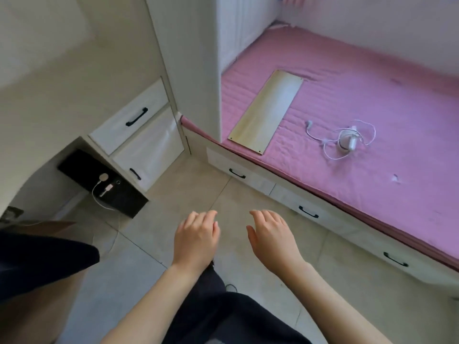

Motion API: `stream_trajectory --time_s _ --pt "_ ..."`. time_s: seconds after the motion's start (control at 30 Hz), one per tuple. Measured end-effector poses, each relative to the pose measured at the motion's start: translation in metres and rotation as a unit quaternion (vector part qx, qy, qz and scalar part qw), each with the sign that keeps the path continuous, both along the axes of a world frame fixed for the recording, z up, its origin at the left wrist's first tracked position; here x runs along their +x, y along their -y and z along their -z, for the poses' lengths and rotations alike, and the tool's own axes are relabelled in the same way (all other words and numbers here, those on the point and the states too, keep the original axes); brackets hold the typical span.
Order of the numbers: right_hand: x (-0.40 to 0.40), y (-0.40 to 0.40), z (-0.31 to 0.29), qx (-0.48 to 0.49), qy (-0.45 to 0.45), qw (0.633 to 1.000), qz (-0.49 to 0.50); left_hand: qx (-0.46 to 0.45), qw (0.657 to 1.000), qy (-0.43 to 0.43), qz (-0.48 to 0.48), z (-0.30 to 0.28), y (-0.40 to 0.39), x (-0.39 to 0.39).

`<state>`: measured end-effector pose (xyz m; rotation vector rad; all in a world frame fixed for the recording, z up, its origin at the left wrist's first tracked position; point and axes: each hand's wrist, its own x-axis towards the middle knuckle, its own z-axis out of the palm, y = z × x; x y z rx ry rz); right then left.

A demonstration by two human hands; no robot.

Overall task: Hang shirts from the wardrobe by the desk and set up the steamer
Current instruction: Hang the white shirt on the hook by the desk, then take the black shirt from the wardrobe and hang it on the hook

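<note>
My left hand and my right hand hover side by side over the tiled floor, palms down, fingers loosely bent, holding nothing. A dark garment lies at the left edge over a brown surface. The white wardrobe stands ahead, between the desk and the bed. A small white device with a tangled white cord lies on the pink mattress; I cannot tell whether it is the steamer. No hanger or hanging shirt is in view.
The bed's pink mattress fills the right side, with drawers beneath and a pale wooden board lying on it. White desk drawers stand left of the wardrobe. A black box with a plugged cable sits under the desk.
</note>
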<state>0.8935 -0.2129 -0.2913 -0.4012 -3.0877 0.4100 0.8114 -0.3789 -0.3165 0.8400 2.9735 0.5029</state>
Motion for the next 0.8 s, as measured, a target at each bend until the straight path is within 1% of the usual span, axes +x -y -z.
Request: stream_trajectory --time_s 0.13,0.3,0.63,0.8 --pt "0.000 -0.036 0.005 -0.008 0.001 0.999 0.051 -0.017 0.999 -0.002 0.029 0.002 -0.037 -0.015" --pt "-0.029 -0.088 0.008 -0.011 0.015 0.997 0.074 -0.016 0.998 0.007 0.057 0.001 -0.090 -0.050" --pt "-0.147 -0.207 -0.003 0.028 0.017 0.997 0.069 0.000 0.998 0.009 0.063 0.004 -0.194 -0.174" --pt "-0.200 -0.261 -0.003 0.033 0.033 0.996 0.071 -0.002 0.997 -0.010 0.073 -0.001 -0.246 -0.233"
